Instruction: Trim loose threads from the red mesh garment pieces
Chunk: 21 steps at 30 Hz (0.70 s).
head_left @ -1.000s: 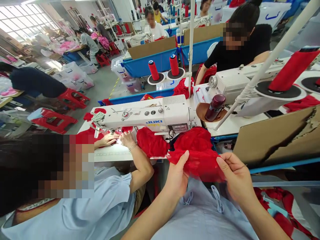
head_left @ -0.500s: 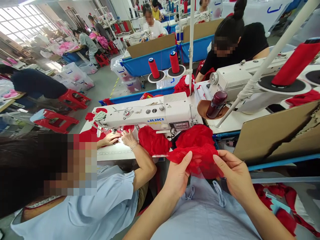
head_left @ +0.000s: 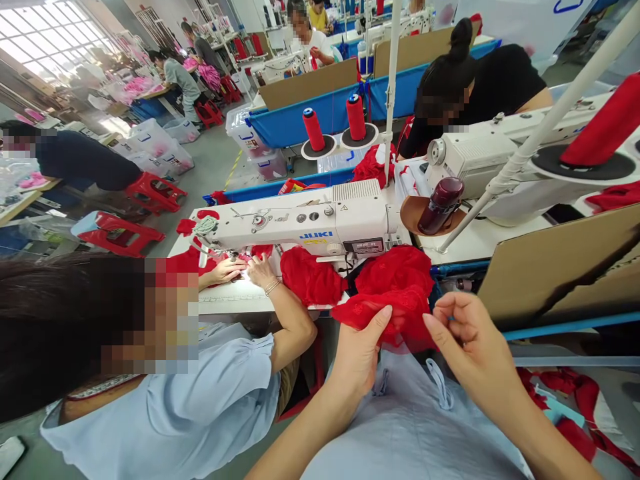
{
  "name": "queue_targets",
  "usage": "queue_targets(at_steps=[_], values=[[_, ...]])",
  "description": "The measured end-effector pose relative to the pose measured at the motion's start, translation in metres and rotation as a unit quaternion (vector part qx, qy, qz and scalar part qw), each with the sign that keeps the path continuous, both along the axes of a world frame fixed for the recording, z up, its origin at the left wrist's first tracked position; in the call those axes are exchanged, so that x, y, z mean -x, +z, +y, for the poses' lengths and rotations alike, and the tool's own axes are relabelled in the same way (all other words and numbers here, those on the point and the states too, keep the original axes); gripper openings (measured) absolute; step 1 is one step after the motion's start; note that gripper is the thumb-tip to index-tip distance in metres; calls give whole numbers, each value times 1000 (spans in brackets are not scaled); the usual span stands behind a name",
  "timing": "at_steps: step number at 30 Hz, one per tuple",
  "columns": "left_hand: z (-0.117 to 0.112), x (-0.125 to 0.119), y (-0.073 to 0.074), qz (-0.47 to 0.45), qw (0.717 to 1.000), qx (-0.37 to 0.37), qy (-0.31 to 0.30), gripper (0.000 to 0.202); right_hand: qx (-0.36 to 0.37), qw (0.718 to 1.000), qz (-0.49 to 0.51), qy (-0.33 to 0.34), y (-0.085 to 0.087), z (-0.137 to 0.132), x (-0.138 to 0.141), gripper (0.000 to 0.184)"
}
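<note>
A piece of sheer red lace fabric [head_left: 400, 323] hangs in front of my body. My left hand [head_left: 363, 347] pinches it, thumb on top and the other fingers hidden under the cloth. Beside its right edge is my right hand [head_left: 463, 337], fingers loosely curled and thumb apart from them, with nothing visible between. Just behind the held piece lies a heap of red fabric [head_left: 395, 267] on the sewing table, with another red bundle [head_left: 313, 277] to its left.
A white sewing machine [head_left: 300, 223] stands ahead. Close on my left, a co-worker in light blue [head_left: 200, 400] has both hands at its needle end. A cardboard panel [head_left: 555, 273] stands right, near a dark red bottle [head_left: 440, 203]. Red scraps [head_left: 575, 437] lie low at right.
My right hand has let go of the lace's right edge and its thumb and fingers have parted. My left hand keeps its pinch. The view has shifted slightly.
</note>
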<state>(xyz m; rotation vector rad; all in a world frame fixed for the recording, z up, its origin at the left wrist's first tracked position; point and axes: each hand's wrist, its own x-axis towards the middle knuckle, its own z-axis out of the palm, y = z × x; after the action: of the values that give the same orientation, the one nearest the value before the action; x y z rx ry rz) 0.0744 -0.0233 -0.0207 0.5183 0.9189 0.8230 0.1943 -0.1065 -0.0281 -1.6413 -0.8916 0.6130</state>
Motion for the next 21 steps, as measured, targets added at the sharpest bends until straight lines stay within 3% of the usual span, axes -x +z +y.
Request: queue_targets(at_steps=[3, 8, 11, 15, 18, 20, 21], values=[[0, 1, -1, -1, 1000, -16, -2, 27, 31, 998, -12, 52, 11, -6, 6, 32], [3, 4, -1, -19, 1000, 12, 6, 31, -3, 1000, -10, 29, 13, -7, 6, 30], [8, 9, 1, -28, 997, 72, -7, 34, 34, 997, 68, -10, -4, -1, -2, 36], [11, 9, 1, -29, 993, 112, -6, 37, 98, 960, 252, 70, -25, 5, -5, 53], [9, 6, -5, -31, 996, 82, -2, 38, 96, 933, 340, 70, -25, 8, 2, 51], [8, 9, -11, -19, 998, 58, -22, 39, 57, 937, 343, 29, -20, 10, 5, 47], [8, 13, -13, -5, 997, 47, -63, 39, 35, 944, 327, 6, -18, 10, 5, 45]])
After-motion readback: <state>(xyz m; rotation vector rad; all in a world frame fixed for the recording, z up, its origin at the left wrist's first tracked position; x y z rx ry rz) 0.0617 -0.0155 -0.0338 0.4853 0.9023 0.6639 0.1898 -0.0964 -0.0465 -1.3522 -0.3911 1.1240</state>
